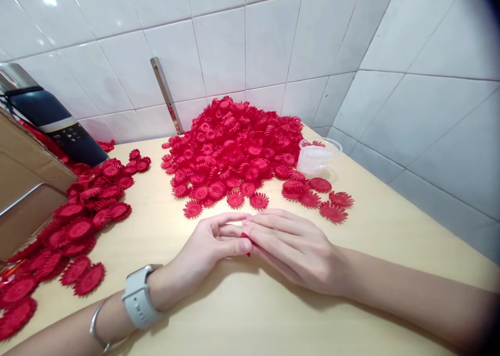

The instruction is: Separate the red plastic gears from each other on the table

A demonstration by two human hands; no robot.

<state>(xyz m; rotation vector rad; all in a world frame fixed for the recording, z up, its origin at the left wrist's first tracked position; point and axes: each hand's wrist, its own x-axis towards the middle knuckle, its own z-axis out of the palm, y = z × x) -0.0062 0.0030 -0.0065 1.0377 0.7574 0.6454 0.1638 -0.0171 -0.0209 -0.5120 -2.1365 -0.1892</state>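
Observation:
My left hand (219, 241) and my right hand (295, 244) meet over the table, fingertips together. Between them a small red fringed piece (246, 237) shows, mostly hidden by the fingers. The left thumb and fingers pinch it from one side. Flattened and close together, the right fingers lie over it from the other side. Just beyond the hands rises a large heap of red fringed discs (234, 153), with single discs (258, 200) at its near edge. On my left wrist are a watch with a pale strap (141, 299) and a silver bangle (97, 325).
A clear plastic cup (318, 158) stands right of the heap. More red discs (80, 228) spread along the left, beside a cardboard box (29, 163) and a dark blue bottle (58, 122). A metal strip (166, 93) leans on the tiled wall (219, 49) behind.

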